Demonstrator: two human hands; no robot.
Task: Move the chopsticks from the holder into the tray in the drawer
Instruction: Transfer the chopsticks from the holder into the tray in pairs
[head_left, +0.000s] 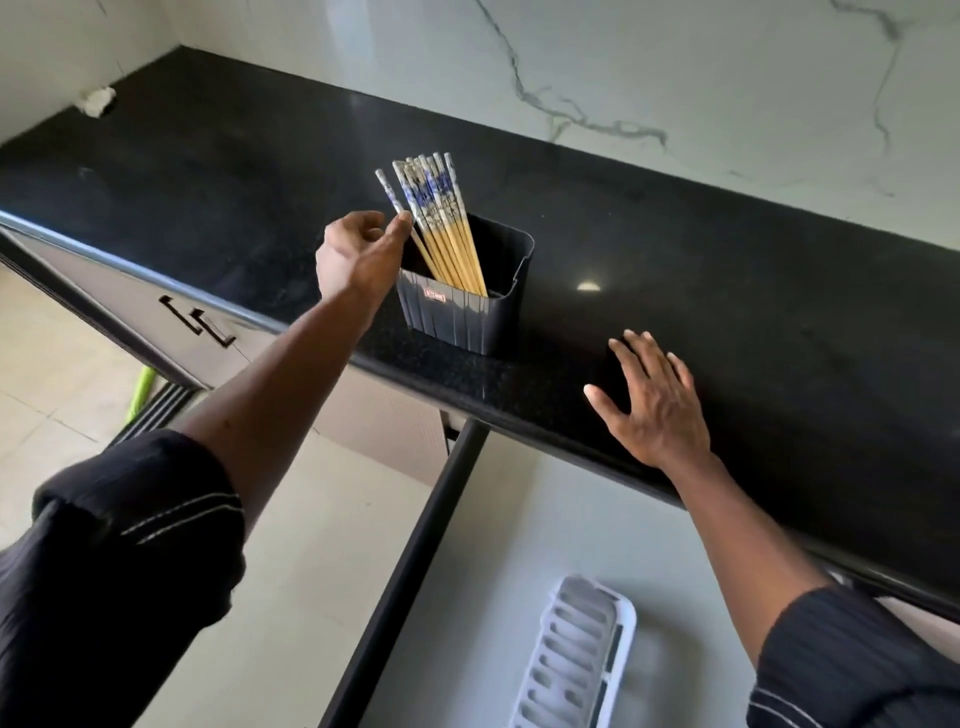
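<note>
As held upright, chopsticks (441, 223) blue-white tops, yellow shafts

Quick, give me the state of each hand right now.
Left hand: fingers pinching one chopstick that stands in the holder.
Right hand: open, flat on the countertop, holding nothing.

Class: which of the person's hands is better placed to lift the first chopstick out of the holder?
Left. The left hand already pinches a chopstick above the holder; the right hand lies flat on the counter.
</note>
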